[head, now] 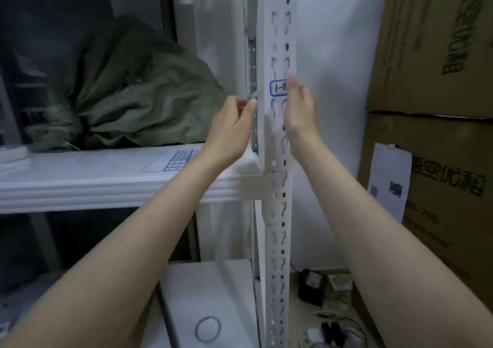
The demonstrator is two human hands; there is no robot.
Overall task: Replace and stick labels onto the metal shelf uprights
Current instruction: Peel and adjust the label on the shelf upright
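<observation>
Two bare forearms reach up from the bottom corners to the white slotted upright. The right hand lies against the upright's right edge with its fingers straight. The fingertips cover the right end of the label, so nothing is grasped. The label is blue-bordered and reads "1-8" as far as it shows, and it is stuck across the upright's front face, above the shelf. The left hand is at the upright's left edge, just below label height, with its fingers curled and tips together. Blur hides whether they pinch anything. A label sheet lies near the shelf's right front corner, and a green sack sits behind it. Cardboard boxes are stacked to the right of the upright.
</observation>
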